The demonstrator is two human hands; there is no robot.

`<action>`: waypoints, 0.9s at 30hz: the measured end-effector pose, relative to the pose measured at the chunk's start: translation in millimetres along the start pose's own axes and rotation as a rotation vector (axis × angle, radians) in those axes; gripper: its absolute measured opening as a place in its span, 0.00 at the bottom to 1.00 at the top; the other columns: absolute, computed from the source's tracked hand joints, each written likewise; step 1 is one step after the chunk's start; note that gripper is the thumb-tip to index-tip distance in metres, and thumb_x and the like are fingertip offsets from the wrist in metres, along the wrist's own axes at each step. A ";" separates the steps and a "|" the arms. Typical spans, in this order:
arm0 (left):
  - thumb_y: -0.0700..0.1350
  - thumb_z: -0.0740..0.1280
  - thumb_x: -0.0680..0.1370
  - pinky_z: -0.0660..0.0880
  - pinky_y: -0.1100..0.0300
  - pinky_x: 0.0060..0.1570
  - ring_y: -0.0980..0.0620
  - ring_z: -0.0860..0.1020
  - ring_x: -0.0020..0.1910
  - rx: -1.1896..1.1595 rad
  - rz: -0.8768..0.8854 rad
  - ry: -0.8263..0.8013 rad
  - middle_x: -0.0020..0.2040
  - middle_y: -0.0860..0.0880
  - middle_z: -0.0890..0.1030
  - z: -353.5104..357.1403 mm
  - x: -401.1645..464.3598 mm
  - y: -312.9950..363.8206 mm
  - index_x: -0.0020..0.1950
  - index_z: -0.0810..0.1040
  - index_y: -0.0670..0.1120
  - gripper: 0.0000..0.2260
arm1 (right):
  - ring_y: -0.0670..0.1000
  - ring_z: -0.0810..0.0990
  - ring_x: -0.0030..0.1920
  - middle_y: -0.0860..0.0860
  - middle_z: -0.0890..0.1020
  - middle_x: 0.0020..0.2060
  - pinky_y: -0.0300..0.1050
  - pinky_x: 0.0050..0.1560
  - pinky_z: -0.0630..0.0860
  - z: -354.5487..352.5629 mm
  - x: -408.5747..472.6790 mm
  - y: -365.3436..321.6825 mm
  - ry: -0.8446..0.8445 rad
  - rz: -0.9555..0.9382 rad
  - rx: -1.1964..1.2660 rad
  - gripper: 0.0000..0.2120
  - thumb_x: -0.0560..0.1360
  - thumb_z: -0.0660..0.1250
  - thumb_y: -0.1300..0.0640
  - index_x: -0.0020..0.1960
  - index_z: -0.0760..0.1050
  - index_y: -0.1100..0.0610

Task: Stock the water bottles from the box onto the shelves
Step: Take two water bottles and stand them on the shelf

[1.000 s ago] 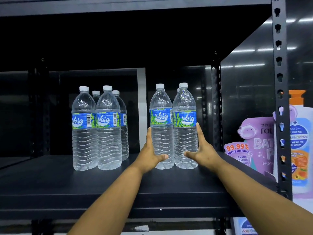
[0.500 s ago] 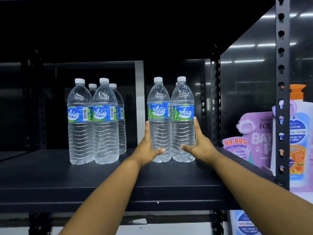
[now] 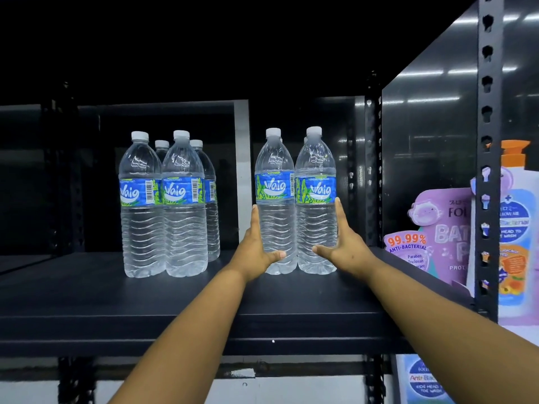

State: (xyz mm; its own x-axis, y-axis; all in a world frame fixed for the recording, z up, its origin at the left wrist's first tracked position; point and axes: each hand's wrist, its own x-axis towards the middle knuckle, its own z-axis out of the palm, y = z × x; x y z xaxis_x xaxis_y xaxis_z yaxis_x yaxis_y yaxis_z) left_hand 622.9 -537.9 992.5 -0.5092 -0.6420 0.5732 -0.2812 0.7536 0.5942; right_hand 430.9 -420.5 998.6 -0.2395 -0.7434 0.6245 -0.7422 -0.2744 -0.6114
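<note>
dark metal shelf point(image 3: 87, 295) holds two groups of water bottles, all standing up. both arms reach straight out to the right group. left hand point(image 3: 254, 252) lies flat against the left bottle point(image 3: 275, 205), fingers straight up its side, thumb across the front near the bottom. right hand point(image 3: 342, 246) does the same on the right bottle point(image 3: 316, 205). the two bottles touch each other. four other bottles point(image 3: 167, 208) stand well apart on the left. purple soap packs point(image 3: 437, 237) sit to the right.
</note>
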 end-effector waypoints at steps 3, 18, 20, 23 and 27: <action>0.47 0.75 0.73 0.59 0.58 0.72 0.50 0.61 0.76 0.004 -0.015 -0.009 0.79 0.48 0.56 0.0 -3.9 3.2 0.77 0.31 0.55 0.54 | 0.45 0.70 0.67 0.44 0.70 0.70 0.33 0.61 0.61 -0.6 -2.2 0.7 -0.001 0.004 -0.009 0.54 0.73 0.74 0.58 0.78 0.34 0.44; 0.47 0.69 0.78 0.60 0.61 0.68 0.47 0.63 0.75 0.153 -0.191 -0.134 0.78 0.46 0.61 -15.5 -39.1 25.9 0.80 0.41 0.49 0.42 | 0.57 0.71 0.68 0.55 0.69 0.72 0.48 0.67 0.68 -8.0 -21.0 -17.1 -0.096 0.158 -0.216 0.48 0.77 0.68 0.54 0.78 0.32 0.48; 0.47 0.68 0.78 0.60 0.60 0.69 0.47 0.63 0.75 0.178 -0.198 -0.142 0.78 0.46 0.61 -14.6 -42.5 30.5 0.80 0.42 0.48 0.41 | 0.57 0.68 0.71 0.55 0.66 0.74 0.49 0.70 0.66 -7.9 -25.6 -21.7 -0.120 0.196 -0.246 0.47 0.77 0.68 0.53 0.79 0.34 0.50; 0.48 0.68 0.78 0.59 0.58 0.71 0.47 0.61 0.76 0.224 -0.199 -0.147 0.78 0.46 0.59 -14.4 -46.9 39.6 0.80 0.44 0.47 0.40 | 0.55 0.63 0.74 0.53 0.60 0.77 0.46 0.72 0.62 -7.3 -32.1 -28.1 -0.146 0.225 -0.299 0.45 0.77 0.67 0.52 0.80 0.38 0.53; 0.50 0.67 0.79 0.57 0.56 0.73 0.47 0.58 0.77 0.267 -0.185 -0.158 0.79 0.47 0.56 -13.6 -51.3 45.6 0.80 0.47 0.47 0.38 | 0.55 0.60 0.76 0.53 0.56 0.78 0.44 0.71 0.59 -8.3 -41.5 -33.6 -0.172 0.208 -0.347 0.41 0.79 0.66 0.53 0.80 0.42 0.55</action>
State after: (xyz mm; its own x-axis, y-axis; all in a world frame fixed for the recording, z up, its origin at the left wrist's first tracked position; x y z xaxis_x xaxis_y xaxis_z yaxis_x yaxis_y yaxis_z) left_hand 647.3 -472.5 997.9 -0.5437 -0.7568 0.3629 -0.5722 0.6505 0.4994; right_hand 460.6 -375.3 997.3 -0.3202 -0.8598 0.3978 -0.8625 0.0909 -0.4979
